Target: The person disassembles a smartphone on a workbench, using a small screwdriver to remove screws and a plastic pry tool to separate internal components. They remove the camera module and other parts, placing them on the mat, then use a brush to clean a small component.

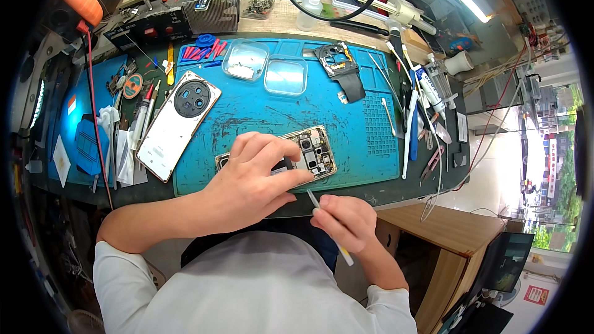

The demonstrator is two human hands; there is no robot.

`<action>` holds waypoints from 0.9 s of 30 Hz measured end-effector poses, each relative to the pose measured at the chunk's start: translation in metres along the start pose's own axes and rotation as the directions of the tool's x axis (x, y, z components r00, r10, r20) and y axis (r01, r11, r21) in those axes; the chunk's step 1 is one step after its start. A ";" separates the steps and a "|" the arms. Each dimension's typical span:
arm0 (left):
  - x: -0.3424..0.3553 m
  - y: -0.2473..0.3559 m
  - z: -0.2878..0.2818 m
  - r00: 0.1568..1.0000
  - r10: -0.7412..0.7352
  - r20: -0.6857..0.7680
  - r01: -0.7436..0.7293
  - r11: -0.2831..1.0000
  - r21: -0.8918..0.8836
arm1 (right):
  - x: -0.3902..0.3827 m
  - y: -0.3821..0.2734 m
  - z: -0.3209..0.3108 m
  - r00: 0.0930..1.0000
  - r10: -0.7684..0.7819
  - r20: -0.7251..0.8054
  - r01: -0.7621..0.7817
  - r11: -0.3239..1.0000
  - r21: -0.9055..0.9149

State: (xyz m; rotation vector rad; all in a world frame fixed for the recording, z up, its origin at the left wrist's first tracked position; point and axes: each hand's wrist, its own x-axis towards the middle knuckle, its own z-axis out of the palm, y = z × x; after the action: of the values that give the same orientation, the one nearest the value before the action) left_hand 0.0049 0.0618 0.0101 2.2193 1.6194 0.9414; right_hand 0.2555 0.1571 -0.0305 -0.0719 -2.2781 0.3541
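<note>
An opened phone (312, 151), with its inner boards and camera modules exposed, lies on the blue mat (247, 114). My left hand (253, 179) covers much of it, fingers curled over the phone with the thumb near its lower right edge. My right hand (343, 222), just below the phone, grips a slender pale tool (314, 199) with some yellow on the handle, its tip pointing up toward the left thumb. A white phone back cover (179, 125) with a large round camera ring lies to the left. A removed black inner part (337, 62) sits at the upper right.
Two clear plastic containers (284, 75) and red screwdrivers (198, 51) stand behind the phone. Hand tools (411, 124) and cables line the right side. A blue case (93, 148) and pens lie left. A wooden cabinet (439, 229) adjoins the bench at lower right.
</note>
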 end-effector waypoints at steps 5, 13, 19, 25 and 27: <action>0.000 -0.002 0.001 0.995 -0.104 0.004 0.104 0.992 -0.075 | 0.016 -0.001 -0.003 0.974 0.226 0.018 -0.226 0.960 0.166; 0.003 0.001 -0.004 0.990 -0.142 -0.022 0.140 0.988 -0.072 | 0.029 0.000 -0.009 0.914 0.382 0.138 -0.405 0.883 0.236; 0.001 -0.001 -0.002 0.993 -0.122 -0.005 0.121 0.990 -0.072 | 0.045 0.006 -0.020 0.837 0.472 0.275 -0.541 0.789 0.291; 0.001 0.000 -0.001 0.993 -0.117 -0.012 0.116 0.990 -0.075 | 0.059 0.022 -0.026 0.774 0.478 0.416 -0.622 0.698 0.355; 0.000 0.001 -0.002 0.993 -0.121 -0.012 0.120 0.990 -0.074 | 0.063 0.023 -0.026 0.767 0.468 0.439 -0.625 0.702 0.342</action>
State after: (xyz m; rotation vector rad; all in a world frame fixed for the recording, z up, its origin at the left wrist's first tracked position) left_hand 0.0038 0.0610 0.0120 2.0459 1.6780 0.9723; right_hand 0.2309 0.1951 0.0255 -0.4974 -2.3735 1.3297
